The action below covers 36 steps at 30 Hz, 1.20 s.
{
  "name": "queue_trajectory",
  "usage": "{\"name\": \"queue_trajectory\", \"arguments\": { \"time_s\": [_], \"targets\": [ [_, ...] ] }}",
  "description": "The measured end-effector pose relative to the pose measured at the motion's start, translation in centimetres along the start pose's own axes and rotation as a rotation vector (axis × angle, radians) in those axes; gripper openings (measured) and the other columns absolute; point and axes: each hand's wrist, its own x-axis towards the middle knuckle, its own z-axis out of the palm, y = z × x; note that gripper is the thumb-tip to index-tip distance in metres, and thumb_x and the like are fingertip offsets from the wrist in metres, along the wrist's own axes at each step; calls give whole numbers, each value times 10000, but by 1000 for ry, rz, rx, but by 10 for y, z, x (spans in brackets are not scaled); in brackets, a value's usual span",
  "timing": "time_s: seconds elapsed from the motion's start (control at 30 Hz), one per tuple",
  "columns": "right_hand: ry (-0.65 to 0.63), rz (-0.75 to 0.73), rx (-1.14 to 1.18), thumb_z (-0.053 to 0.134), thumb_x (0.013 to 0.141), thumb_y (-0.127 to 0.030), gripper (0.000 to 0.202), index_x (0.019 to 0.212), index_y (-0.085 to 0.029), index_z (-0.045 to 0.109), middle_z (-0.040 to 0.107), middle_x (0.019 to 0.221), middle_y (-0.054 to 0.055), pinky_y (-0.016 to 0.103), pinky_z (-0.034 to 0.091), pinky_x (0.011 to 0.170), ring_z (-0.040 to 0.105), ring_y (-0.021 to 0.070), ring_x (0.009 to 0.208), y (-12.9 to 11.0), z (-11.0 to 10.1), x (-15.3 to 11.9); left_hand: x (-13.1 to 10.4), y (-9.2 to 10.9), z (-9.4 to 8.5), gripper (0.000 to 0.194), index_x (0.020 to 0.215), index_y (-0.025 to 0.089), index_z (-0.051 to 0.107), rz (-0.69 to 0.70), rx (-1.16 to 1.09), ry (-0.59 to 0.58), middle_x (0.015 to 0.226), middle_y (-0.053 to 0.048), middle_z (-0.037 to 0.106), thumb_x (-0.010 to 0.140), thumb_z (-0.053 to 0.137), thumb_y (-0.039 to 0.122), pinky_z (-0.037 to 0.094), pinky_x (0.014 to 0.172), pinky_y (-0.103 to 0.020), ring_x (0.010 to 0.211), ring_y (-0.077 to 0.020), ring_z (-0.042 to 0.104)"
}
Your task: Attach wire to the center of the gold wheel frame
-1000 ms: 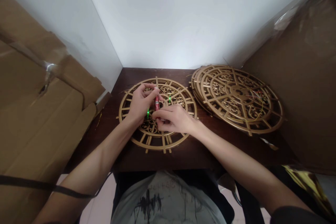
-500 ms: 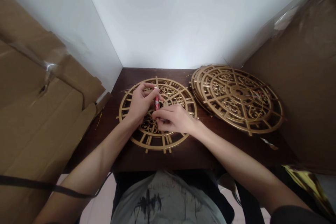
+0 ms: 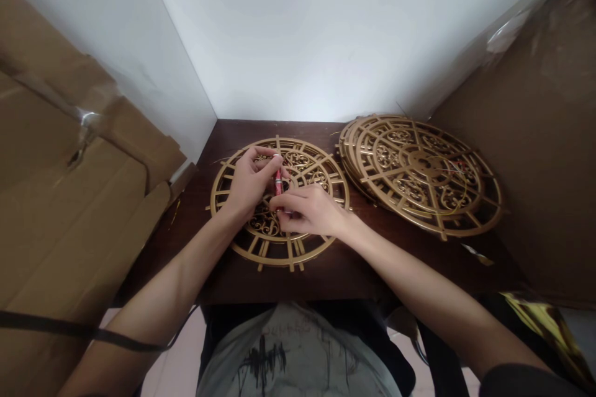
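A round gold openwork frame (image 3: 267,252) lies flat on the dark brown table (image 3: 298,288). Over its centre is a small red tube (image 3: 279,182) with a pale top and a silvery band, held upright between both hands. My left hand (image 3: 251,180) pinches the upper part of the tube with thumb and fingers. Closed round the tube's lower end are the thumb and fingers of my right hand (image 3: 311,209). The tube's bottom tip is hidden by the right fingers.
Several similar gold frames (image 3: 444,217) are stacked at the right, with a thin yellow wire on top. A small brush (image 3: 478,255) lies in front of them. Cardboard stands left (image 3: 84,198) and right (image 3: 535,136); a white wall (image 3: 326,37) rises behind.
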Motion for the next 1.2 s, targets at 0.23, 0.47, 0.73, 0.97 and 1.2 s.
{"name": "queue_trajectory", "arguments": {
  "time_s": [0.23,0.47,0.73,0.97,1.2],
  "targets": [
    [-11,-2,1,459,800,-149,192,877,-139,634,630,657,1,187,404,531,513,74,531,-1,-1,1,0,-1,0,244,882,167,475,5,21,2,622,0,626,751,636,296,417,423,-191,453,-93,525],
    [0,-2,2,462,792,-138,196,864,-146,645,627,643,-7,184,399,520,510,75,526,-1,-1,1,0,-1,0,229,877,160,480,13,25,11,619,-3,627,754,632,280,425,434,-195,475,-103,543],
    [-5,1,-1,458,796,-147,204,869,-146,649,622,644,-2,193,410,531,519,80,539,-2,-1,1,1,-1,-1,222,865,162,479,18,-9,8,613,-7,627,751,638,267,425,427,-201,468,-106,538],
    [-7,2,-4,455,801,-151,204,871,-148,647,621,643,-3,195,410,531,516,78,538,-2,-2,1,2,-1,-1,221,864,160,482,27,-8,2,615,-10,629,752,639,267,430,434,-205,461,-104,537],
    [-17,3,-9,452,805,-158,194,870,-160,634,622,648,-10,191,409,532,512,74,534,-2,-1,1,0,0,0,240,865,164,474,8,-10,11,615,-7,626,743,645,279,421,419,-191,474,-104,545]
  ]
}}
